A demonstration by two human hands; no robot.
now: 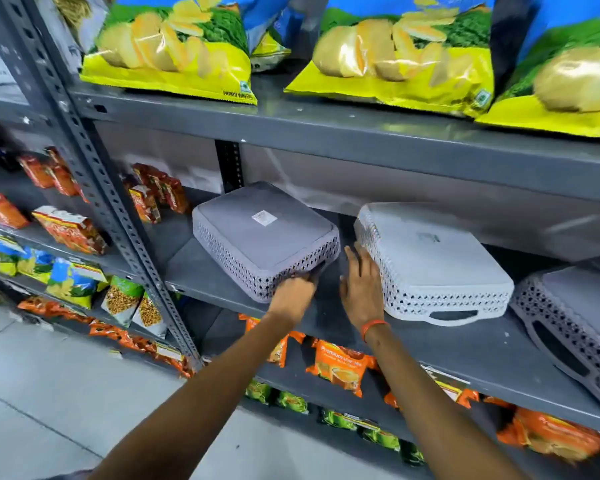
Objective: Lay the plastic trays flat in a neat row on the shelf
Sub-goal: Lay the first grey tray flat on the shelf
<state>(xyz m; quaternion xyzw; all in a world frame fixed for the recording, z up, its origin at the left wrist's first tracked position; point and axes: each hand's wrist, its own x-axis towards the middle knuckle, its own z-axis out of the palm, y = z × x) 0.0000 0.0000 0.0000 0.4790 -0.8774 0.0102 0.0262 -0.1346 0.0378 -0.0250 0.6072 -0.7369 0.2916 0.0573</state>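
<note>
Left hand [293, 294] grips the grey tray [265, 237] by its corner; right hand [359, 289], open, steadies the white tray [430, 261]. Square both to the shelf [465, 351] edge.

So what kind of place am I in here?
Most likely a grocery shop or its stockroom: grey slotted-steel shelving, big potato chip bags on the shelf above, orange snack packets below, and upturned plastic trays being set out in a row.

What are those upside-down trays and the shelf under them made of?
The grey tray and the white tray look like moulded matte plastic: lattice-pierced sides, rounded corners, smooth bases. The shelf looks like grey painted metal, with a punched-hole upright beside it.
</note>
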